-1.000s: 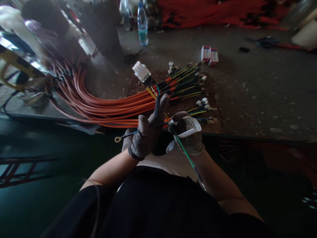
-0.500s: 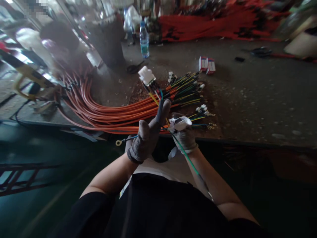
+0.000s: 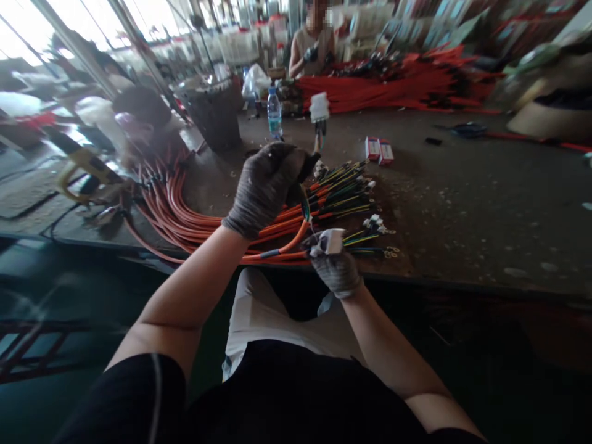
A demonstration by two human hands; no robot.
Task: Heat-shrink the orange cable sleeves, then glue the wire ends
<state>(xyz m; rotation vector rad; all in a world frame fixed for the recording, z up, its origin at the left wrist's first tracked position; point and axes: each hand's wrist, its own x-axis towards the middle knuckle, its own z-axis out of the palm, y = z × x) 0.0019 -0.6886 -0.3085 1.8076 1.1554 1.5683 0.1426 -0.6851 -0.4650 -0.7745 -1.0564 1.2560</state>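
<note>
My left hand (image 3: 266, 188), in a grey glove, is raised over the cables and closed round the wires of a cable end. A white plug connector (image 3: 319, 108) sticks up beyond its fingers, smeared by motion. Below the fingers, thin coloured wires run down into a bent orange cable (image 3: 296, 239). My right hand (image 3: 340, 271), also gloved, is closed on a white roll (image 3: 333, 241) that looks like tape, close to where the orange sheath ends. Behind both hands lies a bundle of orange cables (image 3: 203, 221), with ring terminals and white plugs at its right end.
A water bottle (image 3: 274, 116) and a dark bucket (image 3: 210, 117) stand farther back. Two small boxes (image 3: 379, 150) lie right of the bundle. A yellow-handled tool (image 3: 87, 172) is at the left. Across the table, a person (image 3: 312, 46) is beside red cables (image 3: 393, 89).
My left hand has risen and moved forward, now closed on the wires, where its fingers were spread. The white connector has moved up and right. My right hand still holds the roll.
</note>
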